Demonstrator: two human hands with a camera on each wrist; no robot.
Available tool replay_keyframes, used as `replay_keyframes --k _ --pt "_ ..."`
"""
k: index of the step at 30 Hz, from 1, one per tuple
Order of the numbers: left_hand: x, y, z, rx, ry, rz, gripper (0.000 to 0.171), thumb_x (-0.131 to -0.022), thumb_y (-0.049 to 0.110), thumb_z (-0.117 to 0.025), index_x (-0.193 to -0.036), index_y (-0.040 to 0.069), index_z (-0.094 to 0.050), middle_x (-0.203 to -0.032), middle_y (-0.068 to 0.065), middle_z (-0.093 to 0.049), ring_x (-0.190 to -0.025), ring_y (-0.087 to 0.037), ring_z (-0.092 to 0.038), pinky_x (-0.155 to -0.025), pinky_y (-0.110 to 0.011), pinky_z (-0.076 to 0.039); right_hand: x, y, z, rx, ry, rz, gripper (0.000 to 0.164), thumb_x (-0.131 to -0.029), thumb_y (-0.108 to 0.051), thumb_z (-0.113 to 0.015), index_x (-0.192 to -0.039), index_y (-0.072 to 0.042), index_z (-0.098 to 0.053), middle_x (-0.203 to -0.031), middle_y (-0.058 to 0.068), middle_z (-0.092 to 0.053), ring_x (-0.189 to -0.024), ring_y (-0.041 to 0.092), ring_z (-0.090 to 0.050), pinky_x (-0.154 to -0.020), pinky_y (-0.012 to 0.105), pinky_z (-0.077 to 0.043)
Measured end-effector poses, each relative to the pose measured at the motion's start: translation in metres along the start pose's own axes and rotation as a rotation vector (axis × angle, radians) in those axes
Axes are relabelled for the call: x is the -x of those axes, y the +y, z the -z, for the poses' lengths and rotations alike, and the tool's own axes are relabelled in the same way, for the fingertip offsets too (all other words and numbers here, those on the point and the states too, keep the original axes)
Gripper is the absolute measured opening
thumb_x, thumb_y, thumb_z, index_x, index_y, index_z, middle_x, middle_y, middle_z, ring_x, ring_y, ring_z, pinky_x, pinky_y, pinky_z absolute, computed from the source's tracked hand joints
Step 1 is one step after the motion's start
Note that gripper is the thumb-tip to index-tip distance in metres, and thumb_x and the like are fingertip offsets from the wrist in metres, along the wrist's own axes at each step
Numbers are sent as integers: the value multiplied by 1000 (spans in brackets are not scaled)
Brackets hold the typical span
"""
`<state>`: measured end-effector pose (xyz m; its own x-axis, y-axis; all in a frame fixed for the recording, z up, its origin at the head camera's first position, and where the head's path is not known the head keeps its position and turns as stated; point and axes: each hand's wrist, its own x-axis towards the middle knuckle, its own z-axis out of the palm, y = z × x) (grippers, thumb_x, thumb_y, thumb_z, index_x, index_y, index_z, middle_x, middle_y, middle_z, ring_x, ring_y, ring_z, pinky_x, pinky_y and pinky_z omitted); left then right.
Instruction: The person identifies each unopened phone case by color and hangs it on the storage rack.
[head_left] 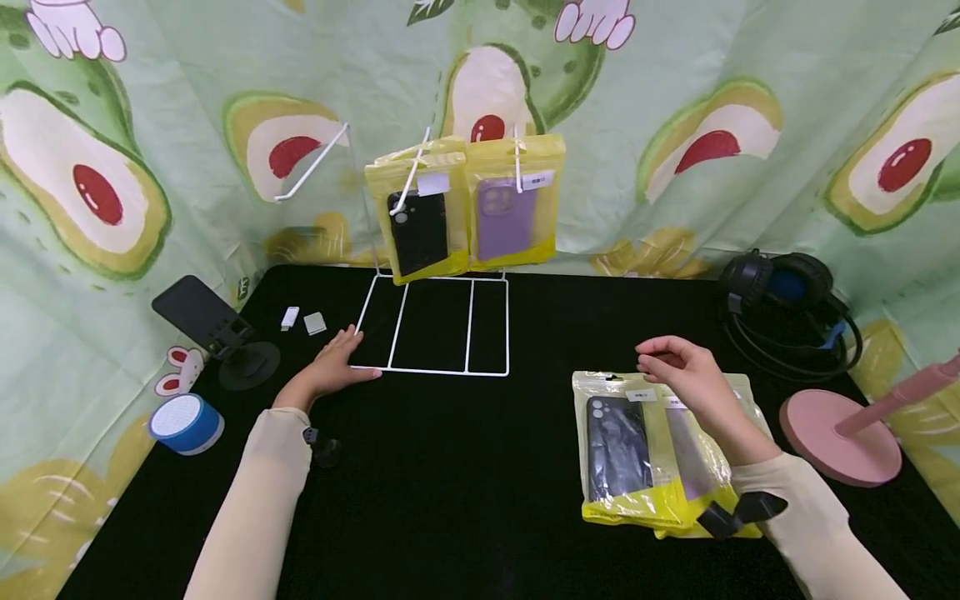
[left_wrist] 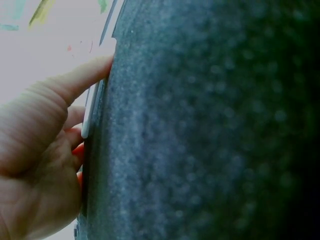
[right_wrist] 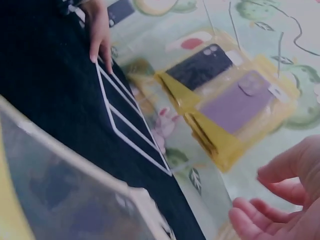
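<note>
My left hand [head_left: 330, 367] rests on the front left corner of a white wire display rack [head_left: 487, 373], its fingers spread. In the left wrist view the thumb [left_wrist: 87, 75] lies along the rack's wire. On the rack's hooks hang a yellow bag with a black phone case [head_left: 420, 235] and another with a purple phone case [head_left: 504, 223]. My right hand [head_left: 693, 392] is above a pile of similar bags on the table, fingers loosely bent and holding nothing. The bag on top has a black phone case [head_left: 618, 446]; a purple phone case [head_left: 686, 450] shows partly beside it.
On the left are a phone stand [head_left: 243, 365], a blue speaker [head_left: 186, 423], a white USB stick [head_left: 289, 318] and a small grey square [head_left: 315, 323]. Headphones [head_left: 780, 283] and a pink stand base [head_left: 840, 437] are on the right. One rack hook [head_left: 311, 162] carries no bag.
</note>
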<state>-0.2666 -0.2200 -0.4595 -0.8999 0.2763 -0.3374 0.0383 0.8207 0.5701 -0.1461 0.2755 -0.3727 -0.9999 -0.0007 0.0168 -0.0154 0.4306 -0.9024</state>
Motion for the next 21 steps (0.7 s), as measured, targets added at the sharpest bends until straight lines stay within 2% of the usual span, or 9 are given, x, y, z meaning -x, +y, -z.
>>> replay_keyframes --k 4,6,11,15,18,21 --pt "1 0 0 9 0 0 95 -88 47 -62 -150 -1 -10 -156 -21 8 -142 -38 12 -112 -56 5 14 10 16 114 -67 -81 37 -98 -21 -52 -120 10 -52 -112 23 -60 -84 0 -60 -77 30 -56" --pt "2 1 0 11 0 -1 94 -88 46 -62 -150 0 -10 -156 -20 8 -142 -37 12 -112 -56 5 19 15 22 137 -114 -122 40 -99 -22 -51 -122 11 -49 -117 27 -56 -87 4 -60 -77 32 -55" --pt "3 1 -1 8 2 1 92 -89 45 -62 -151 0 -10 -156 -20 8 -142 -37 11 -112 -56 5 30 27 33 171 -258 -216 43 -97 -22 -54 -122 12 -47 -110 21 -57 -87 16 -61 -73 33 -55" --pt "4 1 -1 9 8 0 92 -89 46 -61 -151 1 -10 -157 -20 8 -142 -37 11 -112 -56 4 38 33 37 215 -369 -278 43 -95 -21 -56 -121 13 -48 -104 17 -59 -84 20 -61 -70 35 -55" --pt "3 1 -1 3 12 -5 92 -89 45 -62 -150 0 -11 -156 -20 7 -143 -37 11 -112 -55 4 42 36 35 221 -398 -299 44 -94 -18 -58 -122 13 -47 -99 15 -59 -80 20 -62 -68 36 -55" --pt "2 1 0 -7 15 -10 91 -89 44 -61 -150 -1 -11 -156 -21 6 -143 -37 10 -113 -55 4 45 38 28 206 -377 -304 49 -93 -16 -59 -126 15 -41 -95 14 -60 -77 21 -63 -64 35 -55"
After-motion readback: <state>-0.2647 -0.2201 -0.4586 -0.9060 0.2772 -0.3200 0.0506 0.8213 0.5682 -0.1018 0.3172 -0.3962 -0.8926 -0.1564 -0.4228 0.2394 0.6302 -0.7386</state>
